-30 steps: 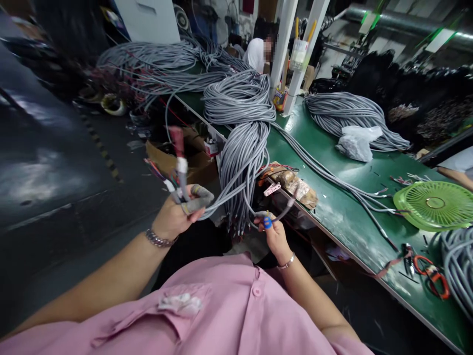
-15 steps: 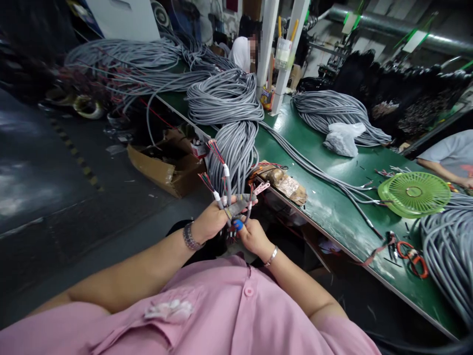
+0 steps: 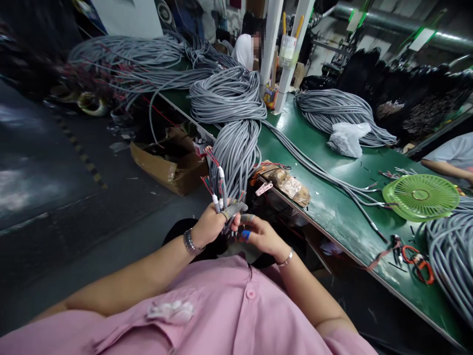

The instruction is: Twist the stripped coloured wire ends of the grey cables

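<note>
My left hand [image 3: 210, 226] is closed around several grey cables [image 3: 222, 187]. Their upper ends stand up past my fist, with white wraps and fanned-out red, green and dark wires. Grey covers sit on some of its fingers. Just right of the bunch, my right hand [image 3: 266, 237] has its fingers apart and nothing visible in them. Its thumb wears a blue cover and one finger a grey one. Short wire ends show dimly between the hands. Beyond them, at the table edge, is a pink clip [image 3: 264, 188].
Coiled grey cable [image 3: 236, 153] lies on the green table [image 3: 325, 217], with more coils behind. Rightward are a green fan [image 3: 421, 195], orange-handled scissors [image 3: 417, 264] and a plastic bag [image 3: 349, 138]. An open cardboard box [image 3: 166, 167] stands on the floor. Two people sit across the table.
My right hand has drawn away to the right from the cables and its fingers have opened. My left hand still grips the bunch. The pink clip now shows clear of my fingers.
</note>
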The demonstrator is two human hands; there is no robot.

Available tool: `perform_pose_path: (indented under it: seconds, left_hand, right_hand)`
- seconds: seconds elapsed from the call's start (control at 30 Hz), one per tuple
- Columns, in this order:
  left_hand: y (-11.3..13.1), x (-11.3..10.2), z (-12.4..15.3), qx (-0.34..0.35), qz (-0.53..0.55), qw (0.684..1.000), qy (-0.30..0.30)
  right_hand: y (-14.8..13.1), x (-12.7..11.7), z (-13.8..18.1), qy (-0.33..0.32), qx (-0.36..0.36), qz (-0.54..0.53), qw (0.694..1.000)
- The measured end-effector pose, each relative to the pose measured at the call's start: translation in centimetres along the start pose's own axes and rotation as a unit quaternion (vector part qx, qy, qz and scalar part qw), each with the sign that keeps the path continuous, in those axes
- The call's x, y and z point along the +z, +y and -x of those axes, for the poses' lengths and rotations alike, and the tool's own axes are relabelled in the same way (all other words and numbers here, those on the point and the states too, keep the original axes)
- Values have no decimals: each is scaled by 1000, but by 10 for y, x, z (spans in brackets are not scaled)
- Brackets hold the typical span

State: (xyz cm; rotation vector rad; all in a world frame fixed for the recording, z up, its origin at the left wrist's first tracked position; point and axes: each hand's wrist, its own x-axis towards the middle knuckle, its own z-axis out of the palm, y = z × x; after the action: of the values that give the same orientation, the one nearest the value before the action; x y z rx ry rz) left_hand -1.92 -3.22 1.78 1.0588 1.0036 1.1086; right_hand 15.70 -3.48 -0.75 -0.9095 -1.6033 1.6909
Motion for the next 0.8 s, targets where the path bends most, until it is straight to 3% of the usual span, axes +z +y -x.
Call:
perform_pose_path:
  seconds: [0.13,0.27,0.47,0.57,0.8]
  left_hand:
    - [-2,-6,4,9,-38,999,-33]
    - [4,-5,3,14,-94,993,-66]
    - [11,-6,1,-36,-169,982,-77]
    - [8,-5,-1,-35,-170,983,-55]
    - [4,0,-8,-48,-23,997,59]
  right_hand:
    - [-23,-6,-6,124,11,-50,991]
    - [-29,3,-20,168,6,-86,982]
    - [-26,12,-25,211,-5,-104,972]
    - [-27,10,-24,227,-11,-100,969]
    - [-22,5,-23,240,-4,-143,960]
